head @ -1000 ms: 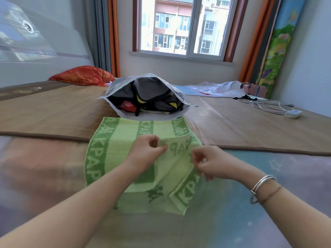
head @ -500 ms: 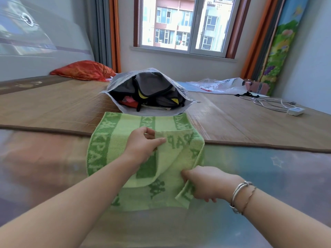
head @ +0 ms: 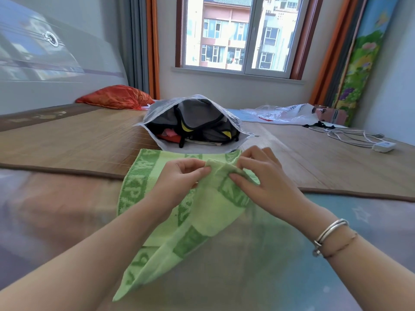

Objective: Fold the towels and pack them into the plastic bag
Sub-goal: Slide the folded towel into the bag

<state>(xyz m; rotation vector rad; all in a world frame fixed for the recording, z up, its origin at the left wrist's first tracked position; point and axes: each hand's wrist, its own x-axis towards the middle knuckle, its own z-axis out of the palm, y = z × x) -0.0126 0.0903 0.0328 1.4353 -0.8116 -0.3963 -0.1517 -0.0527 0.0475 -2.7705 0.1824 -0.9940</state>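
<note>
Both hands [head: 226, 176] pinch the green towel [head: 202, 212], perhaps hiding its corner.

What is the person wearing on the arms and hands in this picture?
Both forearms are bare, with no sleeves in view. The right wrist carries silver bangles and a thin brownish cord bracelet beside them. The left hand and right hand show no rings or gloves.

green towel [head: 157, 212]: 1 | open plastic bag [head: 197, 124]: 1 | hands: 2, left hand [head: 179, 178], right hand [head: 267, 178] | orange pillow [head: 114, 96]: 1 | white power strip [head: 383, 146]: 1 | wrist bangles [head: 330, 232]: 2
</note>
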